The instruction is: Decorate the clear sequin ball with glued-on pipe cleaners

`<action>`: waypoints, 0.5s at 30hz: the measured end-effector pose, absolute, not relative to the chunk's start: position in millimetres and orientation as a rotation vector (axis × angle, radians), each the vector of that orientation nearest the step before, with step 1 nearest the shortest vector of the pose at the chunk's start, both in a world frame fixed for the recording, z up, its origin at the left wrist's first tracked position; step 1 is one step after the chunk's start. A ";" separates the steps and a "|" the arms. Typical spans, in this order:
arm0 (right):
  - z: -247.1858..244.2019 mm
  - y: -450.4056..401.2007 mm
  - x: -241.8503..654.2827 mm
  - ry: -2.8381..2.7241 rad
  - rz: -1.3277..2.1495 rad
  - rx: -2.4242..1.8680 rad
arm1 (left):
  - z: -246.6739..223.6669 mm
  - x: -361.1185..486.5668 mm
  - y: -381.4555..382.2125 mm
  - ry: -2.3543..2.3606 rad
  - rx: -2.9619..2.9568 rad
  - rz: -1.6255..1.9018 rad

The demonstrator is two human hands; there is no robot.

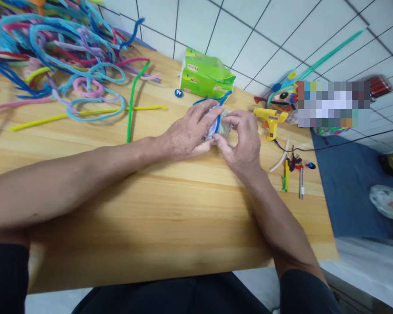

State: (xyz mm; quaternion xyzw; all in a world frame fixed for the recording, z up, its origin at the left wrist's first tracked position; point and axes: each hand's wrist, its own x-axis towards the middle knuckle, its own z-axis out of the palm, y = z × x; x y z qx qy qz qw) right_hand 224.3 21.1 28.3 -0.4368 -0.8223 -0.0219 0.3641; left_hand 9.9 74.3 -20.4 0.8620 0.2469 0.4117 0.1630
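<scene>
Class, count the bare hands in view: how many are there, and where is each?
2. The left hand is at the left side of the small clear item; the right hand is at its right, both near the green packet.

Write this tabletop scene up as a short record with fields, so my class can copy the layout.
Surface: light wooden table
Left hand: fingers on a small see-through object; hand
Right hand: thumb and fingers on the same object; hand
Over the object: blue strip
Behind the hands: green packet, blue disc
Left side: heap of coloured fuzzy stems; green stem crossing yellow stem
Right side: yellow glue gun with black cord
Unclear: what the see-through object is
</scene>
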 end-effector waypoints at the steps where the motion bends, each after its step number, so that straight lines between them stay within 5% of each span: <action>1: 27.8 20.8 223.8 -2.115 -0.061 -1.127 | -18.9 9.0 74.2 0.691 2.459 1.162; 15: 24.8 18.2 223.0 -2.142 -0.035 -1.099 | -17.1 6.3 75.3 0.669 2.464 1.143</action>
